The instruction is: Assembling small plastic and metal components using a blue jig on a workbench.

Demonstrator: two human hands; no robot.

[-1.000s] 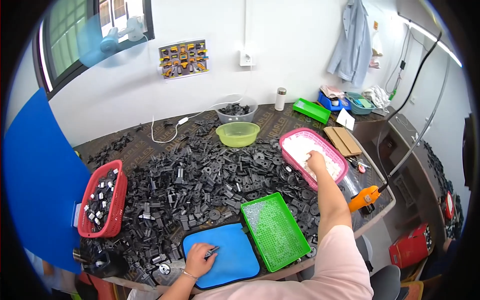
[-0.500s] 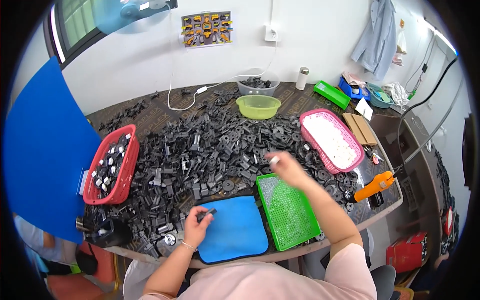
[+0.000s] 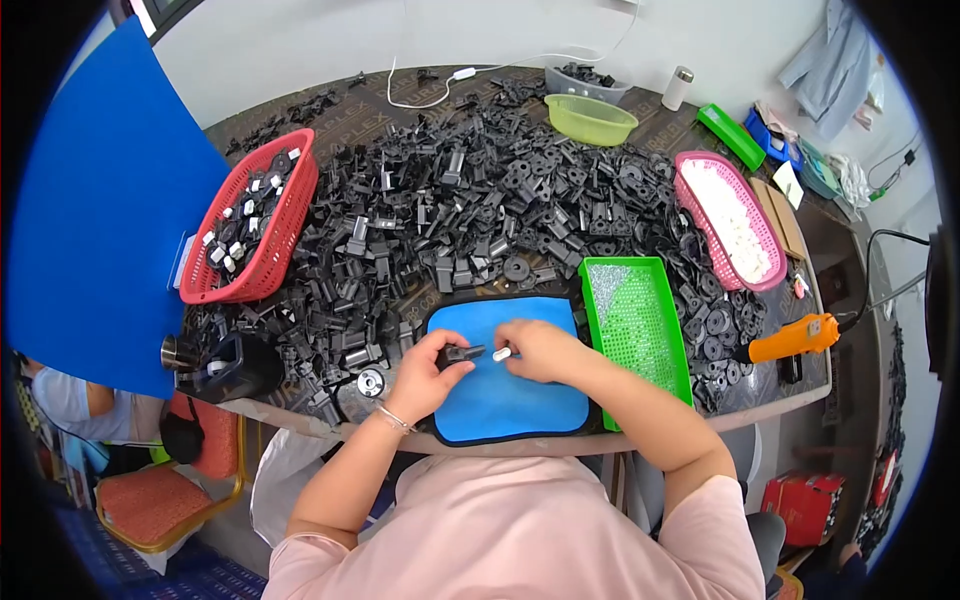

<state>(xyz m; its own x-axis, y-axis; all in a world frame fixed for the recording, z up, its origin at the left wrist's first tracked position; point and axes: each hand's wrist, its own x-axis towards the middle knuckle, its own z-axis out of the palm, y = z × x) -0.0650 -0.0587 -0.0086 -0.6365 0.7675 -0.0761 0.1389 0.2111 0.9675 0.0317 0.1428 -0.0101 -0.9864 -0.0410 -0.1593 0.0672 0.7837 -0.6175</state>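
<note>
Over the blue mat, my left hand grips a black plastic part between thumb and fingers. Close to it on the right, my right hand pinches a small white plastic piece. The two pieces are a short gap apart. Right beside the mat lies a green perforated tray with small silvery pieces heaped in its far left corner. Loose black plastic parts cover much of the table beyond the mat.
A red basket of black-and-white pieces stands at the left, before a blue panel. On the right are a pink basket of white pieces and an orange electric screwdriver. A yellow-green bowl sits at the back.
My right hand has come back from near the pink basket to the mat, carrying the white piece close to my left hand. The whole view has tilted downward.
</note>
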